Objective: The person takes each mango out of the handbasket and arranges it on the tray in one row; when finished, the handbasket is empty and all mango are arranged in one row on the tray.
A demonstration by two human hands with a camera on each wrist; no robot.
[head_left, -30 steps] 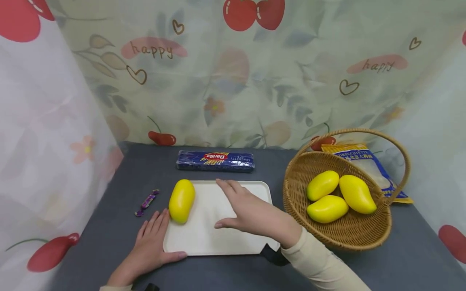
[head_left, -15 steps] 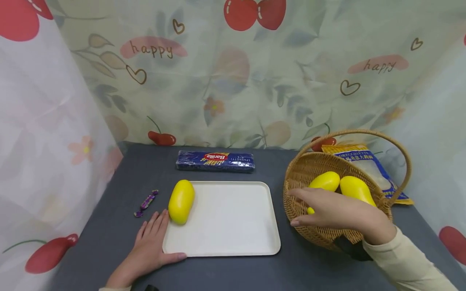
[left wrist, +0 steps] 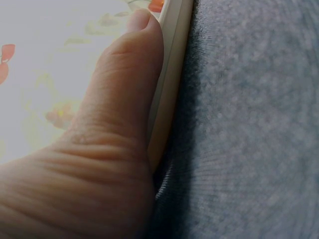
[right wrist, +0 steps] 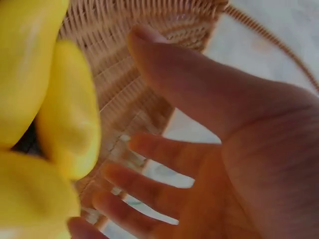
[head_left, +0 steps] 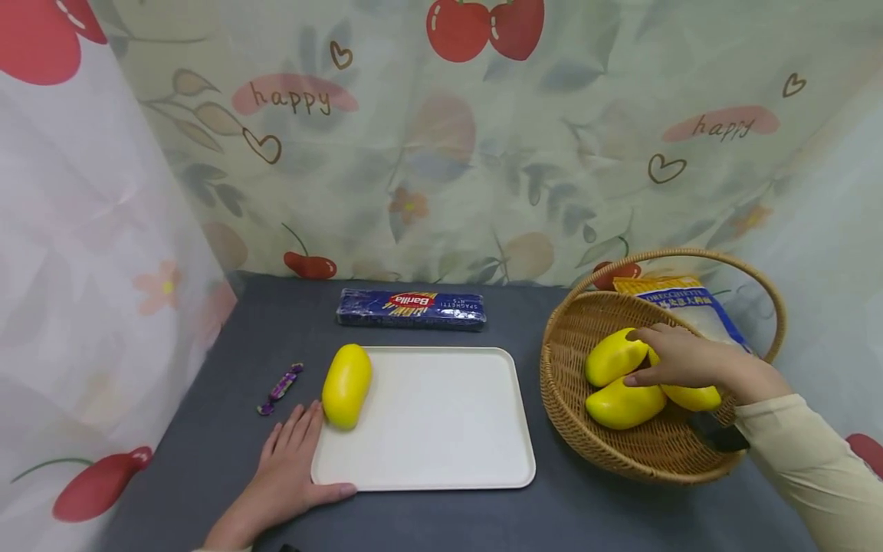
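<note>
My left hand [head_left: 286, 468] lies flat at the near left corner of a white tray [head_left: 441, 422], fingers straight and thumb along the front edge. In the left wrist view the thumb [left wrist: 122, 89] rests along the tray's rim. One yellow mango [head_left: 347, 387] lies on the tray's left side, just beyond those fingertips. My right hand [head_left: 690, 360] is over a wicker basket [head_left: 586, 445], which holds three mangoes. It partly covers the right-hand mango [head_left: 693, 397]. From the right wrist, the fingers are spread and apart from the fruit, with nothing between them.
A blue Barilla spaghetti box [head_left: 410, 309] lies behind the tray. To the left of the tray is a purple wrapped candy [head_left: 280, 389]. A blue and yellow pasta bag [head_left: 690, 303] sits behind the basket, whose tall handle [head_left: 776, 307] arches over it.
My right hand has moved right, from above the tray to over the basket's mangoes. The left hand and the mango on the tray have stayed put.
</note>
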